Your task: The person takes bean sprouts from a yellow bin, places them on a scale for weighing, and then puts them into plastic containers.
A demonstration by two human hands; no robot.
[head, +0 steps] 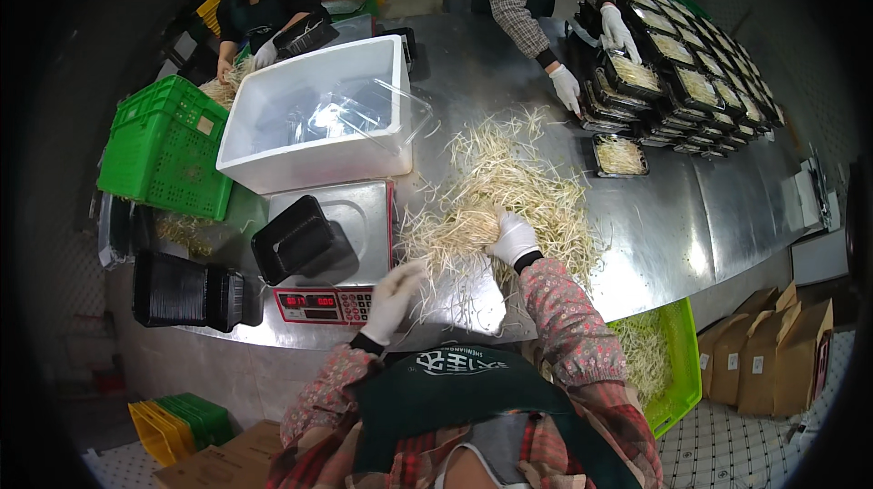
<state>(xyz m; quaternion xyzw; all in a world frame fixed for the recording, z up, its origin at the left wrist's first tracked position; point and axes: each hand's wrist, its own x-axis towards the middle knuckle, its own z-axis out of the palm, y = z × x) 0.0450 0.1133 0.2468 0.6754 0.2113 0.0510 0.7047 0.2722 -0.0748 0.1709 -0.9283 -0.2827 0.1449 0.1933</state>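
My right hand (515, 238), in a white glove, grips a bunch of bean sprouts (470, 223) at the near side of a large loose heap (518, 168) on the metal table. Blurred by motion, my gloved left hand (394, 298) is beside the left edge of the sprouts, and its fingers cannot be made out clearly. A digital scale (368, 209) with lit red figures stands to the left of the heap. On its plate rests a tilted black plastic tray (293, 240) with nothing visible inside.
Nested black trays (170, 290) lie left of the scale. Behind it stands a white foam box (314, 162) holding clear lids, beside a green crate (164, 148). Two co-workers (273, 5) work across the table (655, 230); one touches stacked packs of sprouts (631, 76). A lime crate (685, 366) of sprouts is below right.
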